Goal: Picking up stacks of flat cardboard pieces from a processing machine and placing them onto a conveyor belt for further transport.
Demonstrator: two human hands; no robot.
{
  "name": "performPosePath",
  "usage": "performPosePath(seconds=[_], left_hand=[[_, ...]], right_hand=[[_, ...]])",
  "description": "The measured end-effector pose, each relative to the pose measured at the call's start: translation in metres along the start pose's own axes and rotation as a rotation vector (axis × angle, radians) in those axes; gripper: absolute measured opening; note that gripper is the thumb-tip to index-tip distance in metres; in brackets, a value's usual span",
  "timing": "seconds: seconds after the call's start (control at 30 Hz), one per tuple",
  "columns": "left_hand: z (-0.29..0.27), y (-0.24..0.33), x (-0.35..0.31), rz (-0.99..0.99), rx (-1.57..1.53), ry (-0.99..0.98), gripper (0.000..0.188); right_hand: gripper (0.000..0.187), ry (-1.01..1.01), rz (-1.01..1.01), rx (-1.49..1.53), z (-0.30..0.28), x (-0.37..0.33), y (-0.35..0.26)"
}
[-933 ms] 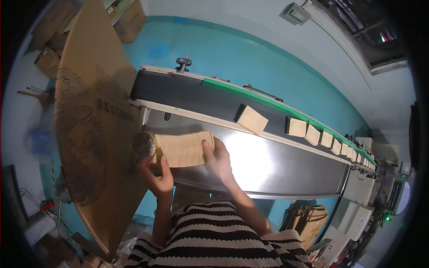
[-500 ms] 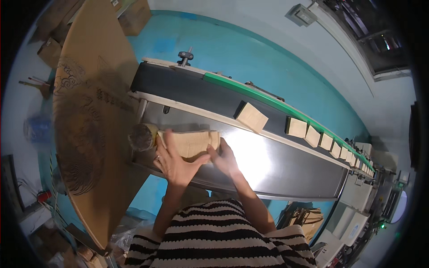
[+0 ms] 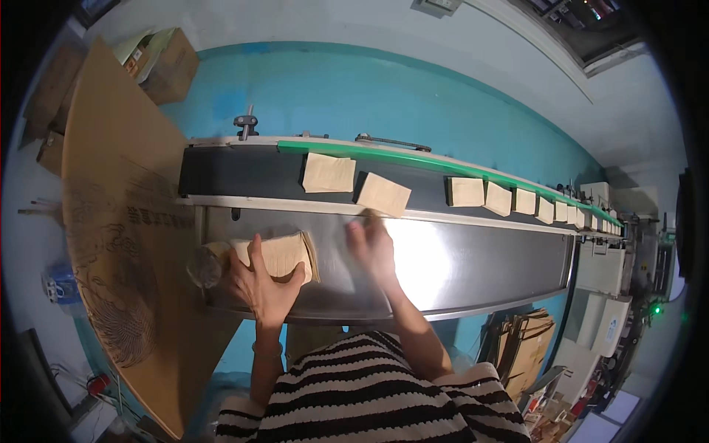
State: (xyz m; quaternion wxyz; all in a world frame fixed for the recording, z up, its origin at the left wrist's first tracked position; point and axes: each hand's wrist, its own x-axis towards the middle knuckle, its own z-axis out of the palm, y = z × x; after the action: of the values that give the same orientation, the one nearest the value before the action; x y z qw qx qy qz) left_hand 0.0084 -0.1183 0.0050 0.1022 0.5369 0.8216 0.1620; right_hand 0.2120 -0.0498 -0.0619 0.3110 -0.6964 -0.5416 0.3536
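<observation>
My left hand [image 3: 260, 284] grips a stack of flat tan paper pieces [image 3: 284, 251] lying on the shiny metal shelf [image 3: 473, 266] in front of the conveyor. My right hand [image 3: 373, 247] is blurred, fingers spread, reaching up toward the nearest tan piece [image 3: 382, 194] at the belt's front edge and holding nothing. Another tan piece [image 3: 329, 173] lies on the dark belt [image 3: 236, 173] just to its left. A row of several more tan pieces [image 3: 502, 198] follows along the belt to the right.
A large brown cardboard sheet [image 3: 122, 221] leans at my left. A roll of tape [image 3: 203, 267] sits beside the stack. Cardboard boxes [image 3: 162, 63] stand on the teal floor beyond the belt. A green rail [image 3: 413, 156] edges the belt's far side. Flattened cartons [image 3: 524, 354] lie below right.
Two tan pieces have travelled left along the belt. My right hand left the stack and moved up toward the belt; my left hand now holds the stack alone.
</observation>
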Motion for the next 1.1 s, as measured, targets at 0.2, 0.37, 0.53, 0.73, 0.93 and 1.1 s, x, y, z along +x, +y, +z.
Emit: performPosePath(seconds=[0.2,0.37,0.53,0.73,0.93,1.1], left_hand=[[0.013,0.052,0.001,0.073,-0.040,-0.076,0.096],[0.034,0.057,-0.003,0.065,-0.211,-0.126,0.097],[0.025,0.052,-0.002,0.032,-0.203,-0.114,0.102],[0.011,0.031,0.005,0.023,-0.226,-0.100,0.099],[0.000,0.015,0.019,-0.043,-0.245,-0.050,0.094],[-0.007,0.013,0.017,-0.049,-0.231,-0.046,0.091]], right_hand=[[0.054,0.042,0.233,0.204,-0.050,-0.008,0.000],[0.047,-0.077,-0.033,0.051,-0.010,-0.019,-0.026],[0.048,-0.363,0.414,0.583,-0.012,-0.018,-0.016],[0.040,-0.461,0.358,0.462,-0.011,-0.024,-0.020],[0.022,-0.102,0.242,0.938,0.013,0.029,-0.065],[0.034,-0.174,0.531,1.327,0.030,0.031,-0.047]])
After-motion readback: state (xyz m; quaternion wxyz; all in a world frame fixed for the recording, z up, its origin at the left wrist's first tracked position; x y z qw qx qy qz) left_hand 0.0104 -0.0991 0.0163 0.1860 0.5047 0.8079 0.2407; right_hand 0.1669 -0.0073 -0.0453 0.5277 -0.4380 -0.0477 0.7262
